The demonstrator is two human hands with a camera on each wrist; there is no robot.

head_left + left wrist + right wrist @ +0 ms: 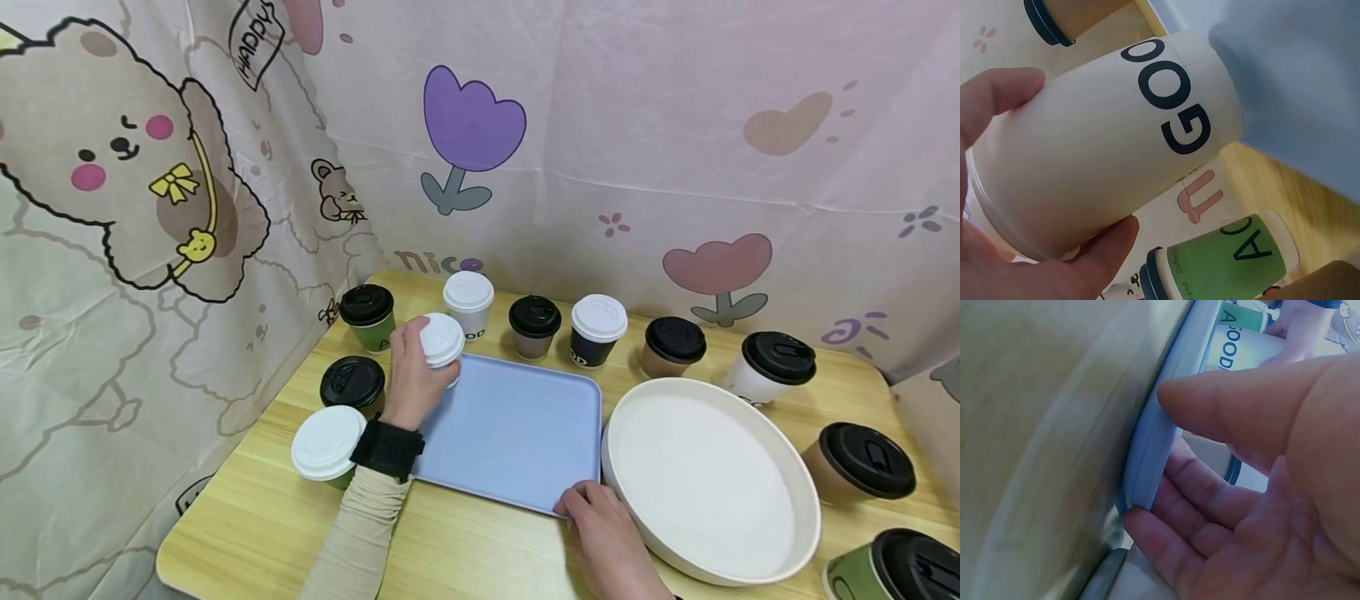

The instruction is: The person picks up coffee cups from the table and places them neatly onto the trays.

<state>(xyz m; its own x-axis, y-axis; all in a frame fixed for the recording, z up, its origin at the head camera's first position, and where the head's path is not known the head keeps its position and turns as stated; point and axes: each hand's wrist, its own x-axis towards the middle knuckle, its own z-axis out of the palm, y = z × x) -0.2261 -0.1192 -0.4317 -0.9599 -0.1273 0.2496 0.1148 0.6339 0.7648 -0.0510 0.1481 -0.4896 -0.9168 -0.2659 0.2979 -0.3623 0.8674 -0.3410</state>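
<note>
While the left hand (416,383) grips an upright cup (441,337) at the far left corner of the tray (517,425), the right hand (606,533) pinches its near right corner.

At the far left corner of the blue tray (517,433), our left hand (412,382) grips a white-lidded cup (442,340); our right hand (611,533) touches the tray's near right corner. Right of it stands a round cream dish (712,483).
</note>
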